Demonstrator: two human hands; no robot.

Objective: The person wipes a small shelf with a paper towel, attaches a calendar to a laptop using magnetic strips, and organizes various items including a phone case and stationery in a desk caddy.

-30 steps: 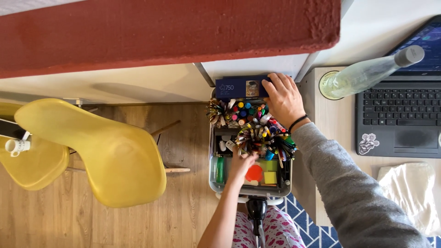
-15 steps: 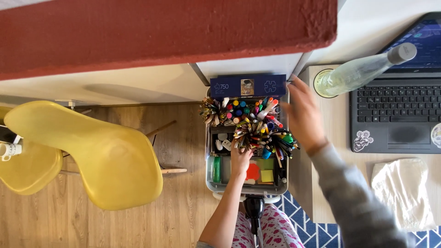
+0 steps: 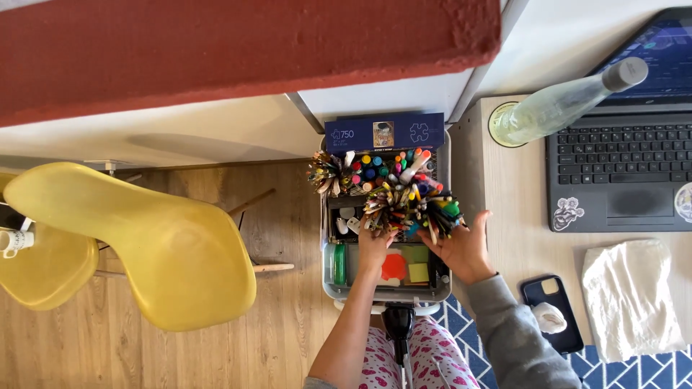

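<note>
A yellow chair [image 3: 144,245], glass bottle [image 3: 559,108], laptop [image 3: 620,166] and phone [image 3: 551,313] surround the spot.

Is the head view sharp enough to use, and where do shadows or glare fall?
Head view: sharp overall, both hands crisp, left hand and right hand at the pen cups; soft daylight, the yellow chair casting a soft shadow on the white surface behind it; mild sheen on the bottle; wide-angle lens stretches the bottle toward the corner.

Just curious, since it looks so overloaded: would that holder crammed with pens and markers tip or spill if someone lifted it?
Probably top-heavy: the pens fan out beyond whatever holds them, so a tilt could shed some. Both the left hand and right hand are at it, suggesting weight. Loose round pens would likely roll.
</note>
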